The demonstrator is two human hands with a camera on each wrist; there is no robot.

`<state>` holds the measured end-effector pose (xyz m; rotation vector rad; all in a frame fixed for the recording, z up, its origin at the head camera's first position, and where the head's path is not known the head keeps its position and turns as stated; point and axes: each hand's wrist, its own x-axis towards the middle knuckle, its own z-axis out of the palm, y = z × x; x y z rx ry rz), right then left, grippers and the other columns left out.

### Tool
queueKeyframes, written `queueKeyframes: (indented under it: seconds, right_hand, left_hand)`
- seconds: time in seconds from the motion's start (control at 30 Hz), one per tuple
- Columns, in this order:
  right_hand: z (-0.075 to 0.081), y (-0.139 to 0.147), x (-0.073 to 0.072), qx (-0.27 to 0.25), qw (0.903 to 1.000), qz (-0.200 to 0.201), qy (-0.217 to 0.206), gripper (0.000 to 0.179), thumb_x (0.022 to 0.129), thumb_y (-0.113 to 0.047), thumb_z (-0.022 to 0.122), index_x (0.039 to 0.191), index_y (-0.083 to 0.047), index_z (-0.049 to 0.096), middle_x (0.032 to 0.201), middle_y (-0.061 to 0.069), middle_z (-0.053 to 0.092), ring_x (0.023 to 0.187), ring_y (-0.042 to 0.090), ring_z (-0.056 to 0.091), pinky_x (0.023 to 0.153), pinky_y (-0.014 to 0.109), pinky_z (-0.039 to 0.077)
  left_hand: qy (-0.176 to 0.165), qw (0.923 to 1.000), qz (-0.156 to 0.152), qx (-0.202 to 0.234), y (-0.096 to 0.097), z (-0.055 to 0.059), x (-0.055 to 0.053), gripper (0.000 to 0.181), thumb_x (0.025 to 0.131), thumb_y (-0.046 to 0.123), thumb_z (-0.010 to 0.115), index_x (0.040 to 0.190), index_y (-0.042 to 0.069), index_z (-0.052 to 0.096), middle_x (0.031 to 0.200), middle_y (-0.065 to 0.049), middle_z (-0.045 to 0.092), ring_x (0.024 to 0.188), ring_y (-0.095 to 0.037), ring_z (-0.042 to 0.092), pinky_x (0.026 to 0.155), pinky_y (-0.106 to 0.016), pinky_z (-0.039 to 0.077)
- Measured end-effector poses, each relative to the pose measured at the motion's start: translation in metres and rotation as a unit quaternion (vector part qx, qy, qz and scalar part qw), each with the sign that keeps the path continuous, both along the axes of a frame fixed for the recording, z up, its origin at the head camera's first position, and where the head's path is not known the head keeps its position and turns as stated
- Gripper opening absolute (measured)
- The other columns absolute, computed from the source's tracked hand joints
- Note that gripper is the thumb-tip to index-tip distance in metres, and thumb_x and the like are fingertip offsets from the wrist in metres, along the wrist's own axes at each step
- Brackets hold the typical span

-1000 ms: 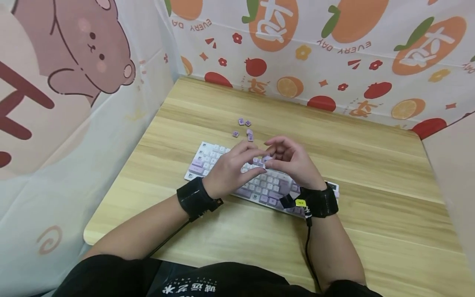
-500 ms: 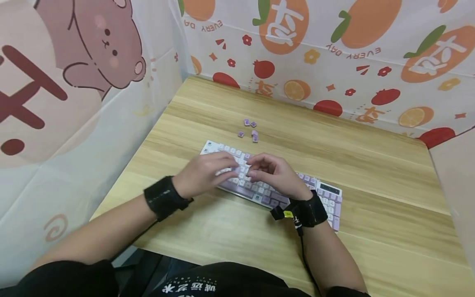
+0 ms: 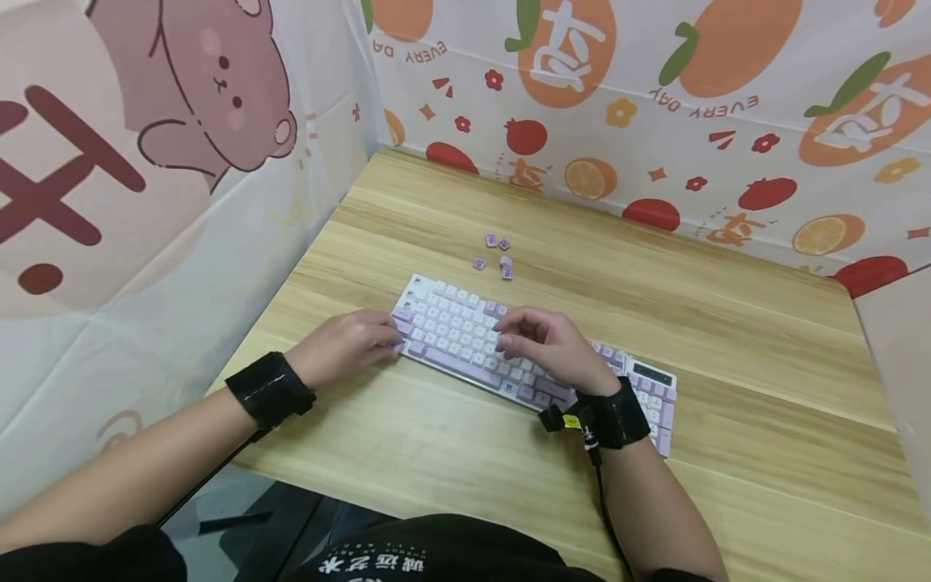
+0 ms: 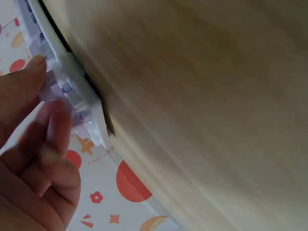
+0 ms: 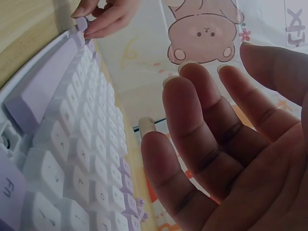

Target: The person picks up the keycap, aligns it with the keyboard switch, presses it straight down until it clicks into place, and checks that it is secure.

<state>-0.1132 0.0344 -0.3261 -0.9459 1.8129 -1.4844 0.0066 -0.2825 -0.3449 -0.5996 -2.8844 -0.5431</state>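
Note:
A white and lilac keyboard (image 3: pixel 454 327) lies slanted across the wooden table. At its near left corner my left hand (image 3: pixel 349 343) pinches a lilac keycap (image 5: pixel 82 22) between thumb and fingers. Up close in the left wrist view, the thumb and fingertip are right at the keyboard's edge row (image 4: pixel 67 89). My right hand (image 3: pixel 545 343) hovers over the middle keys, its fingers loosely bent with nothing between them. In the right wrist view an uncovered switch (image 5: pixel 7 139) shows between the long lilac space bar (image 5: pixel 41 86) and the Fn keycap (image 5: pixel 8 192).
Several loose lilac keycaps (image 3: pixel 490 241) lie on the table (image 3: pixel 655 283) behind the keyboard. A dark display strip (image 3: pixel 652 373) sits at the keyboard's back right. Printed cloth (image 3: pixel 567 81) hangs along the table's back and left sides. A cable (image 3: pixel 600 485) trails from the right wrist.
My left hand has moved left and toward me, from the keyboard's middle to its near left corner. My right hand has drawn back slightly and stays over the keys. The head view has shifted slightly.

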Motion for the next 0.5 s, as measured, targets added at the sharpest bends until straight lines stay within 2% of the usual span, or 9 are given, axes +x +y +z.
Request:
queueKeyframes:
  seconds: [0.1,0.23,0.33,0.43,0.5]
  right_hand:
    - [0.000,0.000,0.001,0.008,1.0000,0.002,0.003,0.031,0.097,-0.018,0.063,0.118,0.003,0.062,0.104,0.014,0.068,0.097,0.035,0.066,0.085,0.055,0.053]
    - [-0.001,0.000,0.001,0.017,0.9998,0.003,0.011,0.029,0.097,-0.020,0.064,0.117,0.001,0.063,0.101,0.009,0.069,0.095,0.028,0.066,0.083,0.055,0.053]
    - [-0.002,0.000,0.001,0.021,0.9996,0.003,0.016,0.028,0.097,-0.020,0.064,0.116,0.001,0.064,0.100,0.008,0.069,0.093,0.025,0.066,0.082,0.054,0.053]
    - [-0.003,0.000,0.001,0.022,0.9995,0.004,0.021,0.027,0.096,-0.020,0.064,0.116,0.000,0.065,0.100,0.008,0.069,0.090,0.024,0.065,0.080,0.051,0.053]
    - [-0.004,-0.001,0.000,0.023,0.9994,0.005,0.025,0.025,0.096,-0.018,0.064,0.115,-0.001,0.065,0.099,0.008,0.068,0.088,0.023,0.063,0.079,0.049,0.053]
  left_hand:
    - [0.011,0.9999,0.003,-0.005,0.002,-0.002,-0.002,0.016,0.080,0.012,0.081,0.096,0.008,0.077,0.096,-0.004,0.067,0.092,-0.018,0.065,0.079,-0.034,0.055]
    - [-0.011,0.9997,0.021,-0.011,0.007,-0.001,-0.006,0.016,0.082,0.014,0.080,0.097,0.010,0.077,0.097,-0.003,0.069,0.092,-0.018,0.066,0.080,-0.034,0.056]
    - [-0.031,0.9990,0.030,-0.012,0.009,0.000,-0.009,0.011,0.082,0.013,0.080,0.092,0.013,0.076,0.092,0.001,0.070,0.086,-0.014,0.067,0.076,-0.033,0.056]
    - [-0.040,0.9988,0.029,-0.006,0.009,0.000,-0.011,0.008,0.082,0.014,0.080,0.089,0.015,0.076,0.087,0.003,0.071,0.082,-0.012,0.067,0.073,-0.032,0.056]
    - [-0.059,0.9978,0.028,0.004,0.008,0.001,-0.013,0.004,0.084,0.017,0.078,0.088,0.017,0.077,0.086,0.005,0.072,0.081,-0.010,0.067,0.073,-0.032,0.056]
